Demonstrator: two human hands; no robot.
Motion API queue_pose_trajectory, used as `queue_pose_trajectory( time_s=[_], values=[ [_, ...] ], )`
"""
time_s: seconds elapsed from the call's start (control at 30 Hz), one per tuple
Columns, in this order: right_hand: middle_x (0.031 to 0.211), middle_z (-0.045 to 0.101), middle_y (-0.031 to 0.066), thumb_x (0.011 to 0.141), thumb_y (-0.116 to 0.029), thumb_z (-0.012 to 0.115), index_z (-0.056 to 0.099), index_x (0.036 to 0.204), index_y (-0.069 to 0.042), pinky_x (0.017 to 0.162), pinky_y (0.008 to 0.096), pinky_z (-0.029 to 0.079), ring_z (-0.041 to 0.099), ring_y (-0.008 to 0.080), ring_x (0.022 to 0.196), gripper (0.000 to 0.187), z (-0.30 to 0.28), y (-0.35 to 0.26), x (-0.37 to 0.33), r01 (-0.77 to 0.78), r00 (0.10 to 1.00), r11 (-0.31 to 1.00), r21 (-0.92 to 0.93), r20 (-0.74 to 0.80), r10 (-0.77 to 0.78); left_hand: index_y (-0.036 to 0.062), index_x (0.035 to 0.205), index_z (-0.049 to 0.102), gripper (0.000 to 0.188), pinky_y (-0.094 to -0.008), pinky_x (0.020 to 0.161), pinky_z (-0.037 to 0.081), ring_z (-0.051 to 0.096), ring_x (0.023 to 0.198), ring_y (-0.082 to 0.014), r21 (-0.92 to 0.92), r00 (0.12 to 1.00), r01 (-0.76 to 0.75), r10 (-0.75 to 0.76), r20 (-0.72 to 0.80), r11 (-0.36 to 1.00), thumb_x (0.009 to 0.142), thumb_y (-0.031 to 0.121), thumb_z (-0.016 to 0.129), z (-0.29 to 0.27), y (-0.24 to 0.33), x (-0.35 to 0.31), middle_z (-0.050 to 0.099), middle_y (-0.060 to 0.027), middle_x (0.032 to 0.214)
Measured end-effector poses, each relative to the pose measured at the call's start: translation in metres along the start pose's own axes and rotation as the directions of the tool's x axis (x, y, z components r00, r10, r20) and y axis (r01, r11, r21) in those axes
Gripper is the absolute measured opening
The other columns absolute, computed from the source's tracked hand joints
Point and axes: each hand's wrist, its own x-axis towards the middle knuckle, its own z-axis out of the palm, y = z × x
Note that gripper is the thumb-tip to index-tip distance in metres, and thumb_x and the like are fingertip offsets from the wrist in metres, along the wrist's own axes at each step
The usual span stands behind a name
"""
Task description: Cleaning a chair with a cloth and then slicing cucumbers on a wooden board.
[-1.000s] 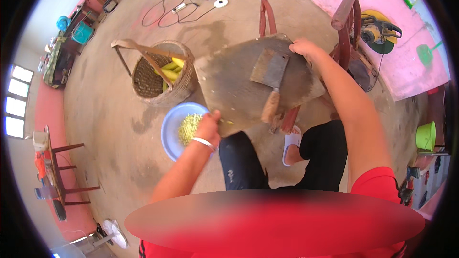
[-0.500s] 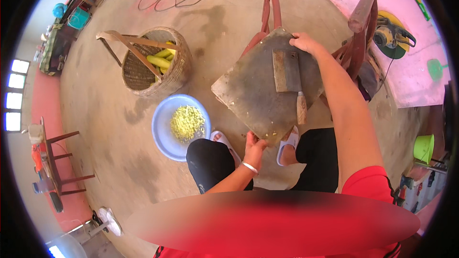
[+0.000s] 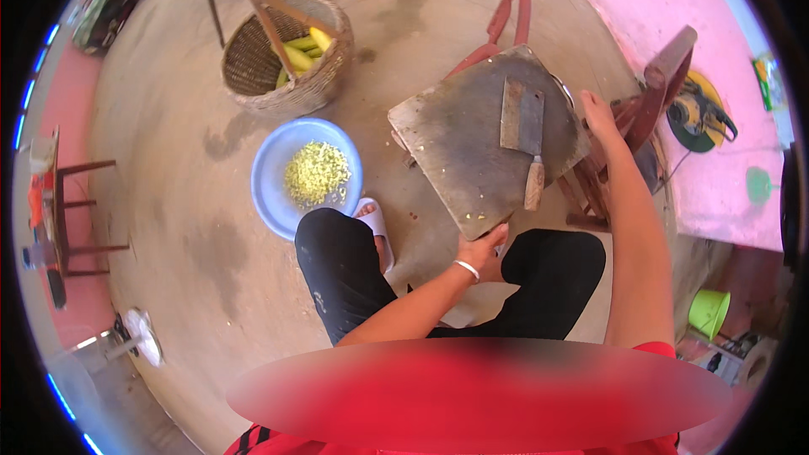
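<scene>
A dark, worn square chopping board (image 3: 463, 131) lies in front of my knees, its near corner toward me. On it rests a cleaver (image 3: 522, 122) with a rusty blade and wooden handle, among a few pale scraps. My left hand (image 3: 483, 246), with a bracelet at the wrist, is closed on the board's near corner, some fingers hidden beneath. My right hand (image 3: 598, 118) is off the board, just beyond its right edge, fingers stretched out and holding nothing. Left of my knee a blue basin (image 3: 264, 177) holds chopped yellow-green pieces (image 3: 316, 173).
A wicker basket (image 3: 291, 101) with yellow-green elongated vegetables (image 3: 303, 52) stands beyond the basin. Reddish wooden chair frames (image 3: 510, 4) rise behind and right of the board. A green bucket (image 3: 709, 312) is at far right, a small table (image 3: 55, 211) at far left.
My right hand has let go of the board's far corner and moved right, away from it. The board now sits slightly farther right, the cleaver still on it; my left hand stays at its near corner.
</scene>
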Motion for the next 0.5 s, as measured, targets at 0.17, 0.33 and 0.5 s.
queue_pose_trajectory(
  time_s=[0.17, 0.33, 0.5],
  values=[
    [0.125, 0.06, 0.0217, 0.096, -0.048, 0.04, 0.057, 0.127, -0.005, 0.101, 0.0404, 0.041, 0.055, 0.0363, 0.119, 0.056, 0.009, -0.045, 0.003, 0.056, 0.998, 0.998, -0.031, 0.033, -0.055, 0.0016, 0.107, 0.065, 0.031, -0.0307, 0.076, 0.057, 0.066, 0.083, -0.018, 0.071, 1.0, 0.009, -0.01, 0.016, 0.997, 0.081, 0.011, 0.078, -0.053, 0.028, -0.011, 0.067, -0.0076, 0.097],
    [0.123, 0.061, 0.0215, 0.095, -0.034, 0.046, 0.053, 0.132, -0.007, 0.101, 0.0415, 0.041, 0.056, 0.0377, 0.117, 0.047, 0.039, -0.073, 0.01, 0.25, 0.968, 0.968, -0.004, 0.04, -0.249, 0.0059, 0.108, 0.063, 0.029, -0.0286, 0.072, 0.053, 0.062, 0.083, -0.0143, 0.194, 0.992, 0.12, -0.126, 0.023, 0.974, 0.082, 0.011, 0.077, -0.115, 0.062, -0.051, 0.064, -0.0025, 0.095],
    [0.14, 0.049, 0.011, 0.082, 0.006, 0.05, 0.048, 0.138, -0.015, 0.105, 0.0438, 0.039, 0.046, 0.0335, 0.128, 0.06, 0.052, -0.092, 0.016, 0.702, 0.687, 0.537, -0.467, 0.246, -0.683, 0.0082, 0.101, 0.066, 0.019, -0.0261, 0.069, 0.047, 0.057, 0.077, -0.0103, 0.156, 0.991, 0.131, -0.127, -0.032, 0.979, 0.085, 0.015, 0.074, -0.148, 0.071, -0.084, 0.064, 0.0008, 0.09]
  ],
)
